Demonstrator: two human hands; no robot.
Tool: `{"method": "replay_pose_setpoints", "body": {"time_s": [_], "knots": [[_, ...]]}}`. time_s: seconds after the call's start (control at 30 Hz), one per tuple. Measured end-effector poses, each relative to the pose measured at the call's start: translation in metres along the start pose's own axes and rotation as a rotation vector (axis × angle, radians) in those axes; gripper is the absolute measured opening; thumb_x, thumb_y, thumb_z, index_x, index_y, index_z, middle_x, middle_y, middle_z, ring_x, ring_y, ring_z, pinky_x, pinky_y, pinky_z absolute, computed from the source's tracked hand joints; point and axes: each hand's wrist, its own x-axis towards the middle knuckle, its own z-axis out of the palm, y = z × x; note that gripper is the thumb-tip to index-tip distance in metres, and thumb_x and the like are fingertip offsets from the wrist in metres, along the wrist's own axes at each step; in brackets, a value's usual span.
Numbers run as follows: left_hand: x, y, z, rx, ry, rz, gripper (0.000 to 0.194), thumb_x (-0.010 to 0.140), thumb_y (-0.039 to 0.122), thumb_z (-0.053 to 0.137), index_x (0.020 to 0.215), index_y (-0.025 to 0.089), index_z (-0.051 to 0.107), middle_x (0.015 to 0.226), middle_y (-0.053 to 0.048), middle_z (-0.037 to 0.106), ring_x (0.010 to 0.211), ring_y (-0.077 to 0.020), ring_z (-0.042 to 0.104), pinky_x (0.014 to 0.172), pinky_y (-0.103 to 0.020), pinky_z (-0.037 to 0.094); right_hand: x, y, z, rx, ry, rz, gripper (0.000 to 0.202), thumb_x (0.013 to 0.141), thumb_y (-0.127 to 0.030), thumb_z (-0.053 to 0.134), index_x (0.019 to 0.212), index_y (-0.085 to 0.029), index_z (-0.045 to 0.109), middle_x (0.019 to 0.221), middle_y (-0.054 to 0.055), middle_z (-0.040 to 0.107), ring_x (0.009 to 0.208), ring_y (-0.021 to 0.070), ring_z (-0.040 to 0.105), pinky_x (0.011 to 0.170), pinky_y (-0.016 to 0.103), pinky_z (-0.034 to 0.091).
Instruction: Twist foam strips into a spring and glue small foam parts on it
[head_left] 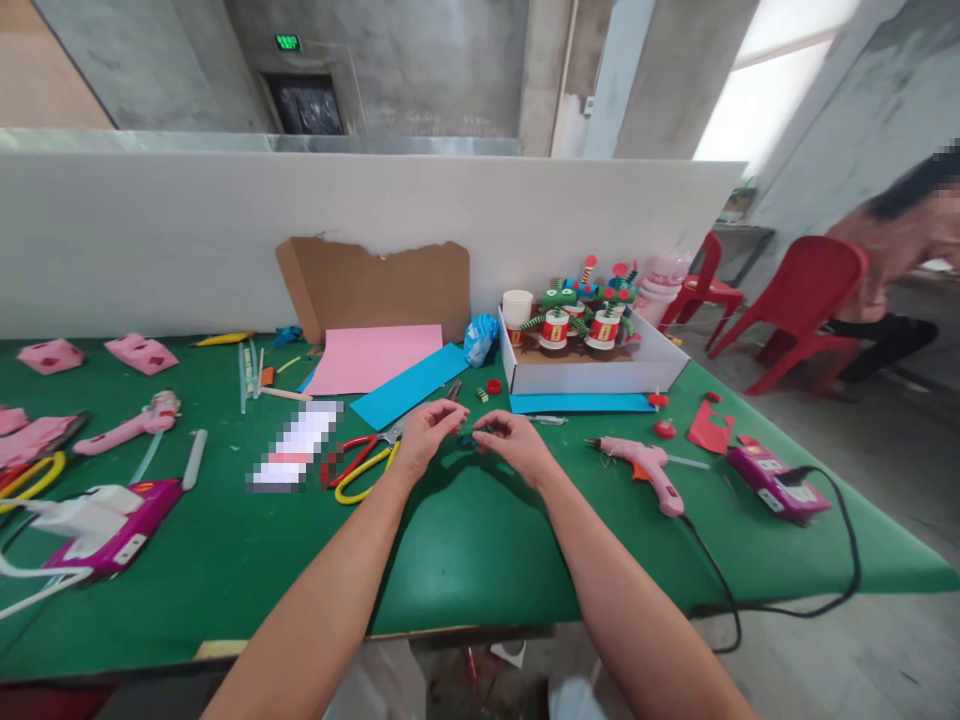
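Observation:
My left hand [427, 440] is raised over the middle of the green table, thumb and fingertips pinched together; what they hold, if anything, is too small to make out. Close beside it, my right hand [516, 445] has its fingertips closed on a small dark green piece [466, 441], blurred in outline. Scissors with yellow handles [349, 488] lie by my left wrist, next to red-handled pliers [352, 460]. Just beyond my hands are a small striped green coil [482, 394] and a red round piece [493, 386].
A white box [592, 378] holds paper-cup figures [555, 330]. Pink glue gun [645, 465] and purple power strip [776, 485] lie right, with a trailing cord. Blue strip [409, 385] and pink sheet [375, 355] lie ahead. Another glue gun [131, 425] lies left. A person [885, 250] sits far right.

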Motion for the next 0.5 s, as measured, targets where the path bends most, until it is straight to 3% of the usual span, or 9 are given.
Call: {"method": "replay_pose_setpoints", "body": {"time_s": [0.13,0.27,0.37,0.5], "knots": [[-0.0016,-0.0023,0.0051,0.108,-0.087,0.046,0.028,0.067,0.044,0.069,0.072,0.017,0.065,0.068,-0.001,0.064,0.066,-0.0142,0.056,0.065,-0.026,0.046,0.004,0.0008,-0.0029,0.241,0.177,-0.051,0.032,0.057,-0.03,0.08,0.083,-0.021,0.063,0.075,-0.003,0.062,0.067,0.0114,0.057,0.067,0.027,0.048],[-0.0026,-0.0046,0.0077,0.141,-0.149,0.063,0.025,0.068,0.041,0.069,0.072,0.017,0.065,0.069,-0.002,0.065,0.066,-0.0142,0.057,0.065,-0.026,0.045,0.0047,-0.0003,-0.0037,0.369,0.19,-0.054,0.032,0.055,-0.032,0.082,0.079,-0.021,0.065,0.075,-0.002,0.063,0.07,0.012,0.057,0.071,0.028,0.048],[-0.0027,-0.0044,0.0073,0.148,-0.144,0.069,0.024,0.07,0.04,0.067,0.075,0.017,0.066,0.071,-0.002,0.066,0.067,-0.0145,0.058,0.066,-0.026,0.046,0.005,-0.0007,-0.0038,0.333,0.202,-0.09,0.028,0.056,-0.033,0.081,0.077,-0.022,0.066,0.076,-0.002,0.064,0.073,0.0129,0.057,0.075,0.028,0.047],[-0.0014,-0.0036,0.0049,0.157,-0.048,0.089,0.023,0.07,0.039,0.066,0.077,0.017,0.067,0.072,-0.002,0.067,0.066,-0.0148,0.059,0.064,-0.026,0.047,0.0059,0.0007,-0.0044,0.168,0.224,-0.134,0.026,0.06,-0.033,0.077,0.081,-0.022,0.065,0.077,-0.002,0.064,0.075,0.0148,0.058,0.076,0.03,0.047]]}}
